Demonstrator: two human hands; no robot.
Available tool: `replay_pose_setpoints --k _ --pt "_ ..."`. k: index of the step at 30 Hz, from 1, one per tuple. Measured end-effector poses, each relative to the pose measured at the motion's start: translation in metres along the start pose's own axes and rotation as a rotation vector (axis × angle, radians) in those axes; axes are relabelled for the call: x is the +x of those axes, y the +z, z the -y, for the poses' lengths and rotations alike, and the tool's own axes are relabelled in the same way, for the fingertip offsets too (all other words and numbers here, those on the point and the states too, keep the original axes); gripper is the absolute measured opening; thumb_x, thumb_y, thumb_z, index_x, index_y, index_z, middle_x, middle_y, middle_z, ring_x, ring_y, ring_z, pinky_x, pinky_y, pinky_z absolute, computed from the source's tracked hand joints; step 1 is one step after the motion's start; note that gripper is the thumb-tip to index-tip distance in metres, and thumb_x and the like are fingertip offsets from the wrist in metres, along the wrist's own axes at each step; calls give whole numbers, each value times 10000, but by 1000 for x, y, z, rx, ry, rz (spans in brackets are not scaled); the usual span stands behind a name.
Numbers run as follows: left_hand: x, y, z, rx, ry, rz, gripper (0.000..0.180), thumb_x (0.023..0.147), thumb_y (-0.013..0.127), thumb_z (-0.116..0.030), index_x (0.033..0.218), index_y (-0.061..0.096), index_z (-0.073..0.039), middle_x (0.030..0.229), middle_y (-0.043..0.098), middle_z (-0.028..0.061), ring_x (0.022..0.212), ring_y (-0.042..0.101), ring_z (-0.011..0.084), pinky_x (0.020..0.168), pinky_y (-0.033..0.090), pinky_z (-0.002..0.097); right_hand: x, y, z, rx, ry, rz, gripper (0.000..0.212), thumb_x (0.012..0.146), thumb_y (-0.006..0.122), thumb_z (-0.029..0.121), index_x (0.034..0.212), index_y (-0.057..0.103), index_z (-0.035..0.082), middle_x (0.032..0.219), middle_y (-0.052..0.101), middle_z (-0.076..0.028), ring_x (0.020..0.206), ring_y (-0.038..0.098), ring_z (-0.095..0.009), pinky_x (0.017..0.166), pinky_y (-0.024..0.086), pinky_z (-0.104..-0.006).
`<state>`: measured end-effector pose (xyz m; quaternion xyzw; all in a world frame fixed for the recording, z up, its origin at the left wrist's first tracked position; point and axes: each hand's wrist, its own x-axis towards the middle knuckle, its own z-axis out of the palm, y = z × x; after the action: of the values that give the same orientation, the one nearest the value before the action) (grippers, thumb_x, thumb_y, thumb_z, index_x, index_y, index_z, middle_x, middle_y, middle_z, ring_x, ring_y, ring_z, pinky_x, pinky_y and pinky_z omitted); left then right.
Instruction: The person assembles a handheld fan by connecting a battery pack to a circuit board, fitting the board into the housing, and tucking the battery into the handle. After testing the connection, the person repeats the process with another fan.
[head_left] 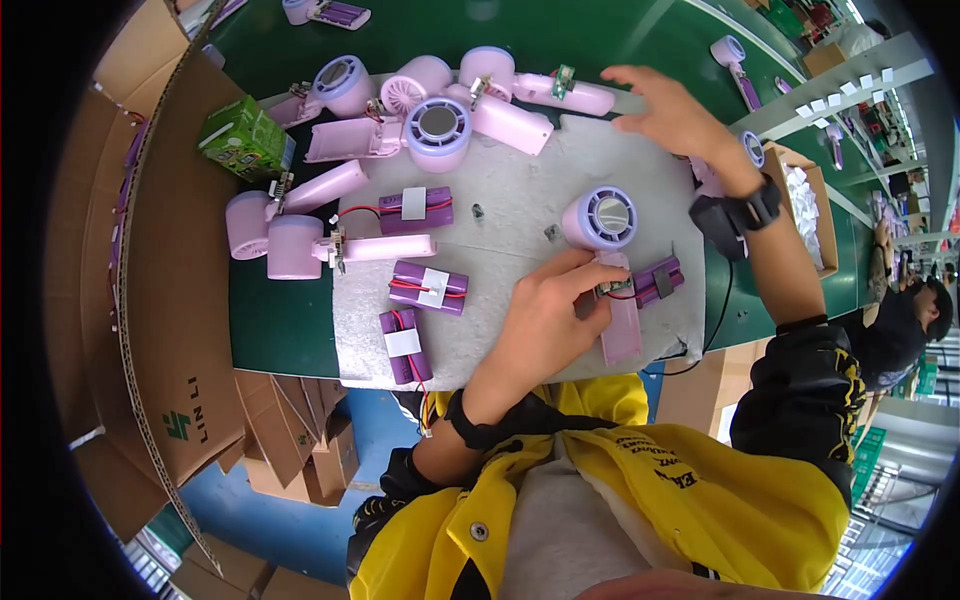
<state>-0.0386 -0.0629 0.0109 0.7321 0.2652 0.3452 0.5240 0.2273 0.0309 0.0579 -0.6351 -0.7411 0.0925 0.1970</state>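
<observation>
A pink and lilac handheld fan [605,218] lies on the grey mat in front of me, its handle shell [622,335] opened up. My left hand [555,310] is closed on it at the handle, index finger and thumb by a small green circuit board [613,285]. Red wire runs from the board toward a purple battery pack [658,282] just right of the handle. Raised at the far right, my right hand [670,115] is empty with its fingers apart. Nearest to it is a pink fan handle [575,95] with an upright green board.
Several more fans [438,130] lie along the mat's far and left sides. Purple battery packs [428,287] sit left of my left hand. A green carton [248,140] and a tall cardboard box [180,270] stand left. A black cable [722,310] hangs at right, near an open box [800,205].
</observation>
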Motion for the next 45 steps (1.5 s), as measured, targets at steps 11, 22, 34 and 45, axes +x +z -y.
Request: replay_pose_setpoints --k 11,22,34,45 --pt "5 -6 -10 8 -75 -18 354 713 697 61 1029 728 -96 1038 686 103 740 669 186 666 545 279 -133 -28 75 296 39 417 521 631 835 -2 1098 610 46 1207 616 -95 1076 607 -234 868 508 -353" --pt "4 -10 -12 56 -73 3 356 710 713 64 1039 736 -70 1058 696 117 801 698 208 692 566 284 -152 -33 87 1244 635 762 783 773 750 -63 1448 370 46 1101 615 -120 1022 660 -259 839 546 -349" --pt "1 -8 -6 192 85 -13 352 717 763 -30 1065 729 -74 1040 670 142 810 683 313 694 560 376 -170 -33 89 1399 567 693 920 627 861 -50 1421 404 43 1273 494 -138 1110 604 -288 932 509 -402" --pt "0 -10 -10 206 74 21 346 780 756 -42 1123 721 -69 1099 675 175 843 691 312 709 547 351 -165 -11 94 700 22 351 735 574 917 120 1231 596 49 1209 591 -117 1093 571 -279 914 488 -370"
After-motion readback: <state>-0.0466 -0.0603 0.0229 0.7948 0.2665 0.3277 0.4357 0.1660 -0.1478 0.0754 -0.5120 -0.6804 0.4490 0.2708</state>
